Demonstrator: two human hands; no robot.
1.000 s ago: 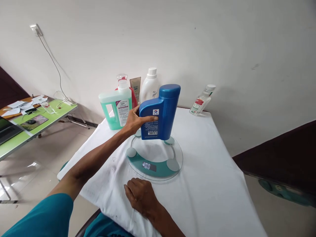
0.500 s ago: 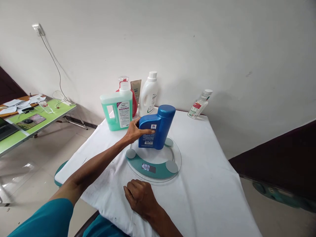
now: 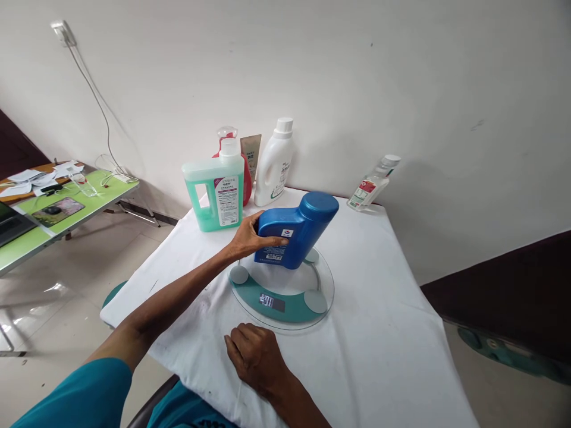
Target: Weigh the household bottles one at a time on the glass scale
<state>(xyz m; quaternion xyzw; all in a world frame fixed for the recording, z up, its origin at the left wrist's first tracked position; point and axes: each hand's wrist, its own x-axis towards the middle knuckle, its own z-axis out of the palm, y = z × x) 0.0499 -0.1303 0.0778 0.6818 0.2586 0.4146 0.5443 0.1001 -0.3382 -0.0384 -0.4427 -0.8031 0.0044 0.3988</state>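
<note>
My left hand [image 3: 251,236] is closed round the handle side of a blue plastic bottle [image 3: 303,229], thumb across its front near the label. The bottle has a wide round cap and leans to the right over the round glass bathroom scale [image 3: 292,306]. Its lower end appears to meet the glass, though I cannot tell how firmly. Lit digits show on the scale's display [image 3: 272,302]. My right hand [image 3: 256,353] rests on the white cloth in front of the scale, fingers curled into a fist with nothing visible in it.
Behind the scale stand a green liquid jug [image 3: 212,190], a red bottle [image 3: 247,181], a tan tube [image 3: 251,154] and a white detergent bottle [image 3: 274,166]. A clear bottle [image 3: 369,187] is at the back right. A green table [image 3: 96,202] stands to the left.
The blue bottle has tilted further to the right in my left hand. The digits on the scale's display have changed. My right hand stays in place, and the view has shifted slightly.
</note>
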